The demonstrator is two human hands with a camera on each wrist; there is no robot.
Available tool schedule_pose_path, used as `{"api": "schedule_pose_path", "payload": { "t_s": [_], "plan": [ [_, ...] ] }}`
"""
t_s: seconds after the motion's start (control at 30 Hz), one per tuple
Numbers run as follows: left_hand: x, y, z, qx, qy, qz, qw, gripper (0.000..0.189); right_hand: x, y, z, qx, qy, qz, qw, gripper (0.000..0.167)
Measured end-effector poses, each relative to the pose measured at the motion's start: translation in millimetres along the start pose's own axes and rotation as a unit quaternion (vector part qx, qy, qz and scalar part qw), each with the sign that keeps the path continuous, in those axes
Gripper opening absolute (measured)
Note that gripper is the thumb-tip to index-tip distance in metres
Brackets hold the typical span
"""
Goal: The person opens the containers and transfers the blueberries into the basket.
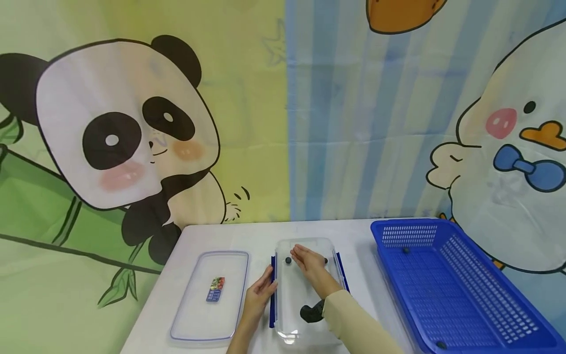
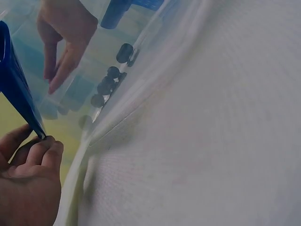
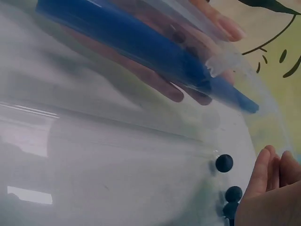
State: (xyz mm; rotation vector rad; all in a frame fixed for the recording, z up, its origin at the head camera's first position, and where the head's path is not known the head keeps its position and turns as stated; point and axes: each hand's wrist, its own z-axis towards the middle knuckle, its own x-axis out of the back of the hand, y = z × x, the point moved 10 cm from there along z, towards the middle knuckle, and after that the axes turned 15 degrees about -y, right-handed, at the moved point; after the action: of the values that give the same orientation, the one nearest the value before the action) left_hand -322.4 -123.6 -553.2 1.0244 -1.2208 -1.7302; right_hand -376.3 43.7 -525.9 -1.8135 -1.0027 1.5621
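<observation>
Clear container [image 1: 289, 287]: long axis near-to-far, short end facing the worktop's [image 1: 353, 238] far edge. Left hand [image 1: 258, 293] touches its left blue flap [image 1: 272, 314], grip unclear; right hand [image 1: 313, 266], fingers extended, near dark balls [image 1: 288, 260].

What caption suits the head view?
Left hand beside a clear container, right hand at its far end, blue basket at right.

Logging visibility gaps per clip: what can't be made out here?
Print on the label of the clear lid: too small, head view.
Middle of the row of dark balls: behind the right hand, head view.
Near end of the blue basket: cut off by the bottom edge, head view.
Material of the dark balls: blurred, left wrist view.
</observation>
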Motion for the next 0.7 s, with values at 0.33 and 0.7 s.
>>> {"api": "schedule_pose_path", "payload": {
  "t_s": [0.33,0.7],
  "plan": [
    [-1.3,-1.2,0.9,0.004,0.0,-0.004,1.0,0.056,22,40,-9.4,-0.019,0.111,0.007,0.9936,0.039],
    [0.5,-4.1,0.3,0.01,0.0,0.002,0.9999,0.059,15,51,-4.9,0.001,0.105,-0.024,0.9942,0.041]
  ]
}}
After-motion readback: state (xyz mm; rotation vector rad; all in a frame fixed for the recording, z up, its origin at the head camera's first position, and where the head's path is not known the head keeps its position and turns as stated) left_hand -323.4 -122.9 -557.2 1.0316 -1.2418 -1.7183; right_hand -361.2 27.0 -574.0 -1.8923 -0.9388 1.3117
